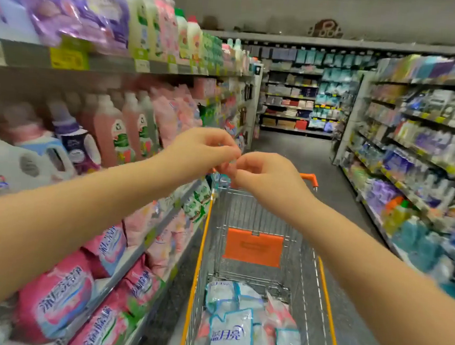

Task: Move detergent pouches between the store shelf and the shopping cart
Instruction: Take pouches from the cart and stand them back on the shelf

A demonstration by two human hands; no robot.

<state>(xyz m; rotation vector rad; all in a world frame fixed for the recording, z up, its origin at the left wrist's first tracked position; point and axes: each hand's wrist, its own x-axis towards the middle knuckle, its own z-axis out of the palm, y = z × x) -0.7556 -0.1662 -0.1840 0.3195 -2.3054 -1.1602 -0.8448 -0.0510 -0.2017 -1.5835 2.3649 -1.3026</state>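
Above the shopping cart [255, 246], both bare hands meet in mid-air, the left hand [203, 151] and the right hand [265, 173] with fingertips curled together and touching; each grip is narrow, pinched, and whether anything small sits between them I cannot tell. Blue-and-white detergent pouches [231, 335] lie piled in the cart's near end; pink pouches [56, 297] stand on the lower store shelf [134, 255] at left, just beside the cart.
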